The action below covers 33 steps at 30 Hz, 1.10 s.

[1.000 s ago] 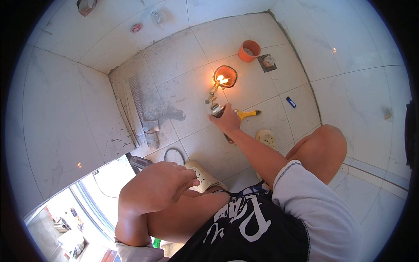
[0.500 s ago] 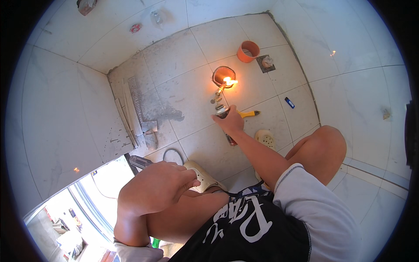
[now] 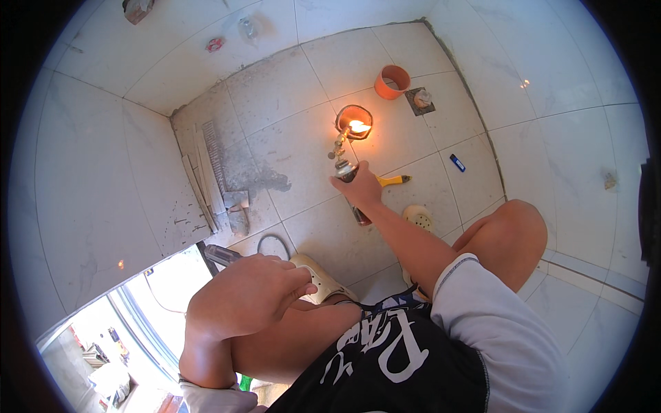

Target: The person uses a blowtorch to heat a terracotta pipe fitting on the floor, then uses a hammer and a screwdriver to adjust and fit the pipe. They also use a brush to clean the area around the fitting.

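My right hand (image 3: 361, 187) is closed around the canister of a gas blowtorch (image 3: 339, 151) with a brass nozzle. Its flame burns inside the mouth of an orange pipe (image 3: 346, 117) set in the tiled floor, lighting the near rim. Close beside that hand lies a yellow-handled brush (image 3: 394, 180). My left hand (image 3: 258, 292) is curled over my bent left leg, fingers folded and partly hidden. A dark grey rounded object (image 3: 222, 255) sticks out just beyond it; whether the hand grips it is unclear.
A loose orange pipe ring (image 3: 392, 82) stands by a square floor drain (image 3: 421, 101). A blue lighter-like object (image 3: 457, 163) lies to the right. At the left wall are a notched trowel (image 3: 213, 158) and strips (image 3: 195, 186). My clogs (image 3: 320, 279) rest on the floor.
The blowtorch has shifted slightly left. Its flame, which spread over the pipe's right rim, now sits within the mouth. My left hand stays in place.
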Each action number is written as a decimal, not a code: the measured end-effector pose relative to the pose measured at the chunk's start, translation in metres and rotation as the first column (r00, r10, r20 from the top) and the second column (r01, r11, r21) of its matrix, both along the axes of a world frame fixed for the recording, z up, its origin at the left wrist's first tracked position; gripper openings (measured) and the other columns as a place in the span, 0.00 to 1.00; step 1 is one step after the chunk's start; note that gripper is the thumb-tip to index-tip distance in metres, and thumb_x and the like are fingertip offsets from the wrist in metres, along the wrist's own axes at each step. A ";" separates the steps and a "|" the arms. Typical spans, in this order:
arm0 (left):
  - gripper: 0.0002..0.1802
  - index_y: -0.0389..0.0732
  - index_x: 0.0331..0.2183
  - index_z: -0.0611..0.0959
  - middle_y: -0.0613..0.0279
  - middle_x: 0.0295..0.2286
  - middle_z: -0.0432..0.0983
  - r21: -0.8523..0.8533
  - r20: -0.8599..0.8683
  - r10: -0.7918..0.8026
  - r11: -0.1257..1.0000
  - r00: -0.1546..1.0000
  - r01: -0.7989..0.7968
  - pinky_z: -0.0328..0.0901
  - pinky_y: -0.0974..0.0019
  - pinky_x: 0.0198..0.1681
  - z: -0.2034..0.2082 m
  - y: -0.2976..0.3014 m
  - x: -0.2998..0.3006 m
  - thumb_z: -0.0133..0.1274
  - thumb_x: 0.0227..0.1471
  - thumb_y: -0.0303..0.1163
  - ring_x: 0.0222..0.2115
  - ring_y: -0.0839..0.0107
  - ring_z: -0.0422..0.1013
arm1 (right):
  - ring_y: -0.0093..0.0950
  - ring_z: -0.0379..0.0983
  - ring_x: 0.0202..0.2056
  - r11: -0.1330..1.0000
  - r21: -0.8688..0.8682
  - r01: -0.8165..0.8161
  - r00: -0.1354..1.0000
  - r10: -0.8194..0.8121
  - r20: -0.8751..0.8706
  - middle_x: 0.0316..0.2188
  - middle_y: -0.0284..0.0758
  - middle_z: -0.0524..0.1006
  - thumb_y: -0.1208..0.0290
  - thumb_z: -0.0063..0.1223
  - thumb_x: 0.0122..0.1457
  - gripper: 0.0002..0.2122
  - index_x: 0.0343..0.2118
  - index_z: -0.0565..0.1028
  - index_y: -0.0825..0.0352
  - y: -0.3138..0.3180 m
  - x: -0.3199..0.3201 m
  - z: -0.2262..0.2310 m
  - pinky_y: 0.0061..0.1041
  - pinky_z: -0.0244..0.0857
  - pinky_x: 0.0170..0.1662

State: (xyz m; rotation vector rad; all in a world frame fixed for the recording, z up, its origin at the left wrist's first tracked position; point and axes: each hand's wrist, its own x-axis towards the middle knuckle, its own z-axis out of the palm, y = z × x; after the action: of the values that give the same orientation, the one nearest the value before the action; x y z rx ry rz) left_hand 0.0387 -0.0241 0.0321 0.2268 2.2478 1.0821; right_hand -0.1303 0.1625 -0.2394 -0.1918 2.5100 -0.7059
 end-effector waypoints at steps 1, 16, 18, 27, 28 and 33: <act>0.11 0.37 0.35 0.83 0.52 0.30 0.79 0.001 -0.004 0.001 1.000 1.000 -0.001 0.66 0.54 0.39 0.000 0.000 0.000 0.50 0.53 0.31 0.36 0.50 0.74 | 0.44 0.79 0.39 1.000 -0.015 -0.011 1.000 0.011 0.000 0.35 0.45 0.80 0.44 0.67 0.47 0.33 0.41 0.66 0.69 -0.002 -0.003 0.000 0.41 0.71 0.43; 0.11 0.38 0.37 0.83 0.51 0.31 0.79 -0.027 0.037 0.013 1.000 0.999 -0.012 0.66 0.53 0.38 -0.002 0.006 -0.009 0.52 0.54 0.31 0.36 0.49 0.73 | 0.38 0.79 0.43 0.976 -0.021 -0.218 0.976 0.218 0.027 0.40 0.47 0.79 0.38 0.68 0.41 0.43 0.48 0.68 0.74 -0.003 -0.091 -0.017 0.35 0.71 0.47; 0.11 0.38 0.37 0.83 0.51 0.31 0.79 -0.027 0.050 0.008 1.000 0.999 -0.007 0.66 0.53 0.38 -0.002 0.008 -0.012 0.54 0.54 0.33 0.35 0.49 0.73 | 0.37 0.79 0.43 0.967 0.013 -0.255 0.967 0.255 0.011 0.40 0.47 0.79 0.38 0.69 0.41 0.43 0.48 0.69 0.75 0.002 -0.101 -0.011 0.33 0.71 0.46; 0.11 0.39 0.36 0.82 0.50 0.28 0.78 -0.033 -0.102 0.031 0.999 0.994 -0.035 0.67 0.54 0.35 -0.009 0.015 -0.032 0.51 0.60 0.36 0.31 0.49 0.74 | 0.31 0.77 0.41 0.912 -0.211 -0.351 0.931 0.364 0.025 0.41 0.41 0.79 0.44 0.73 0.40 0.38 0.48 0.74 0.71 0.061 -0.192 0.062 0.29 0.71 0.45; 0.12 0.39 0.37 0.82 0.50 0.27 0.78 -0.034 -0.062 0.046 0.998 0.997 -0.048 0.67 0.54 0.35 -0.011 0.017 -0.035 0.50 0.61 0.36 0.31 0.49 0.74 | 0.31 0.77 0.40 0.905 -0.229 -0.357 0.931 0.366 -0.005 0.41 0.40 0.79 0.46 0.73 0.41 0.37 0.48 0.74 0.70 0.071 -0.202 0.071 0.28 0.71 0.45; 0.13 0.38 0.38 0.83 0.49 0.27 0.76 -0.010 0.070 0.174 0.985 0.982 -0.173 0.66 0.56 0.35 -0.026 0.025 -0.048 0.50 0.63 0.37 0.29 0.51 0.73 | 0.26 0.75 0.44 0.855 -0.468 -0.226 0.974 0.204 -0.097 0.43 0.35 0.78 0.55 0.74 0.45 0.33 0.51 0.73 0.67 0.132 -0.247 0.092 0.28 0.70 0.48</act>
State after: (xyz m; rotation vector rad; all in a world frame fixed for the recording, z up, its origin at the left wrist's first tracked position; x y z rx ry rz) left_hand -0.0090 0.0004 0.0056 -0.0098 2.2377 1.1574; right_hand -0.3773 0.2949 -0.1472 -0.6599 2.2590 -1.2243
